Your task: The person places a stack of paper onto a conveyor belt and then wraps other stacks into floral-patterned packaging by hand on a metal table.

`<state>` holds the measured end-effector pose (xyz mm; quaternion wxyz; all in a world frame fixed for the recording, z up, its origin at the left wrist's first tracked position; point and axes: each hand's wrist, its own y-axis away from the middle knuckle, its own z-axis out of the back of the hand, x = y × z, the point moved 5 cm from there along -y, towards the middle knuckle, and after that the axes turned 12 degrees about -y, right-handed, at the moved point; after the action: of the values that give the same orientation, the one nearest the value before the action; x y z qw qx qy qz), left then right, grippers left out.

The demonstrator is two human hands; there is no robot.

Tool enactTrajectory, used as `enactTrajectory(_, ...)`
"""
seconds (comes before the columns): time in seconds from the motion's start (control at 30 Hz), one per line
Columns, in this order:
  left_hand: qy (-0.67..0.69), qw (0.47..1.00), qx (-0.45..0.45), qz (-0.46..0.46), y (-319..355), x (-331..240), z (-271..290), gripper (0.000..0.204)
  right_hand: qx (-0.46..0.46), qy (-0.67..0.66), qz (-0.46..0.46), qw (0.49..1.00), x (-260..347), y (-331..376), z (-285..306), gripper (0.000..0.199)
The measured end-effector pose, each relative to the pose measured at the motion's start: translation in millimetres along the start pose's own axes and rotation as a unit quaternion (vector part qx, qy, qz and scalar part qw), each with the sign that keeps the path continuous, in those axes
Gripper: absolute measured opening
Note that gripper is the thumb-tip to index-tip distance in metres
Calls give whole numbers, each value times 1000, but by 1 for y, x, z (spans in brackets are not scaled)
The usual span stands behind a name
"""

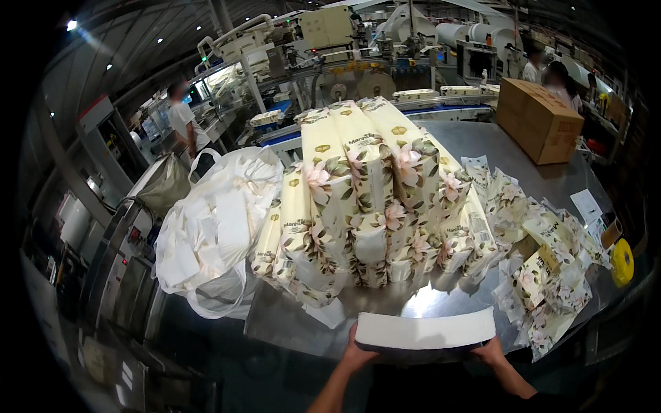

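Note:
A long white stack of tissue paper (425, 332) spans the space between my two hands at the table's near edge. My left hand (358, 352) grips its left end, and my right hand (490, 351) grips the right end. The stack bows slightly, with its white side facing up and its lower side in shadow. Just beyond it, several long cream packs with a pink flower print (368, 186) are piled in layers on the metal table (289, 320). A small white sheet (326, 313) lies at the foot of the pile.
Left of the pile slumps a white plastic bag (213, 227) full of white paper. Crumpled flower-printed wrappers (551, 261) heap up at right, beside a yellow tape roll (622, 263). A cardboard box (538, 120) stands at the back right. Machinery and a person (184, 120) are farther off.

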<state>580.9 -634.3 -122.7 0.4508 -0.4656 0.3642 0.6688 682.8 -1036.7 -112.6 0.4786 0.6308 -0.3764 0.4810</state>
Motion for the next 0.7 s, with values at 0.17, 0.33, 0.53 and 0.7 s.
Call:
enactTrajectory(0.17,56,992,115,-20,-19,65,-13,98,17,-14,11,1000,12,2,-8,80)
enactTrajectory(0.33,-80,994,68,-11,-13,42,-10,74,7,12,9,1000,16,5,-11,72)
enactTrajectory(0.53,-90,990,23,-105,0,-45,10,98,-16,26,-30,999,13,14,-9,69)
enactTrajectory(0.7,18,998,14,-67,8,-35,6,98,-6,56,38,998,14,15,-19,67)
